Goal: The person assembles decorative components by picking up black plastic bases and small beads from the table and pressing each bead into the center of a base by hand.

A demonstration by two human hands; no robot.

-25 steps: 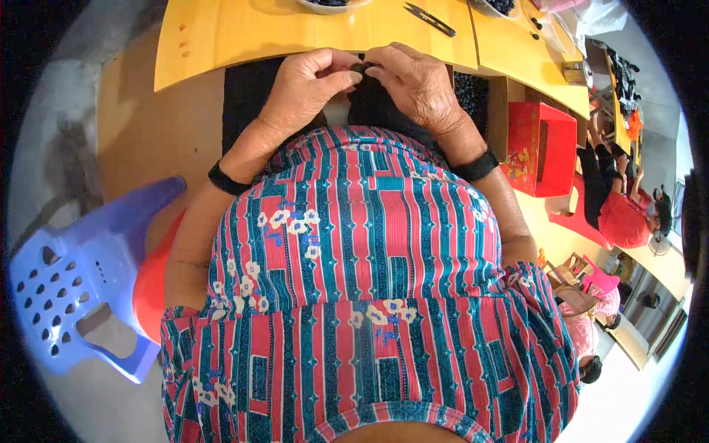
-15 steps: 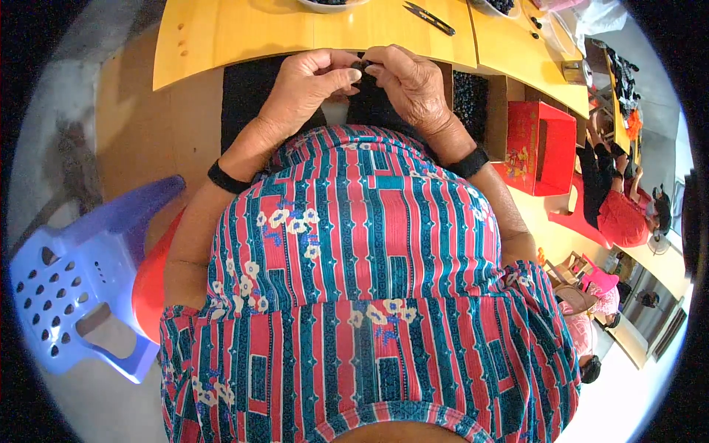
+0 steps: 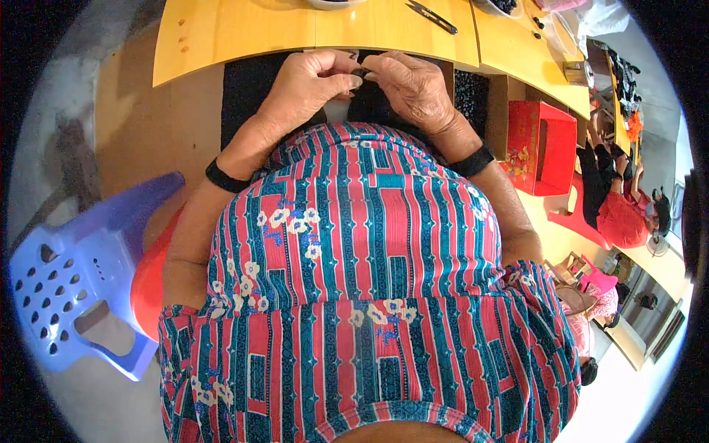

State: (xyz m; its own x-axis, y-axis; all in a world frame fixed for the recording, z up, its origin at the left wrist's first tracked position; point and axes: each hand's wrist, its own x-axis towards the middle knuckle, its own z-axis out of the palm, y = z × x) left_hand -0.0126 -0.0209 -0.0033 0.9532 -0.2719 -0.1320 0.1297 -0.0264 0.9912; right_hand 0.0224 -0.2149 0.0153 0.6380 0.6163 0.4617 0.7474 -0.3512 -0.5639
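Observation:
A small black piece [image 3: 361, 72] is pinched between my two hands, just off the near edge of the yellow table; its exact kind is too small to make out. My left hand [image 3: 314, 85] is closed, thumb and fingertips pressed on it from the left. From the other side, the fingertips of my right hand [image 3: 413, 88] meet it in a closed pinch. Beyond them on the table lie black thread snips [image 3: 432, 16]. A pale bowl [image 3: 332, 4] with dark contents shows at the top edge.
A red box [image 3: 543, 148] stands open at the right, beside a cardboard box [image 3: 496, 111] and dark small pieces [image 3: 470, 100]. A metal can [image 3: 577, 72] is at the table's right end. A blue plastic chair [image 3: 88, 280] stands at the left. Co-workers sit at the far right.
My right hand has shifted slightly, its fingers now stretched flatter toward the small black piece. My left hand stays in nearly the same place, still pinching.

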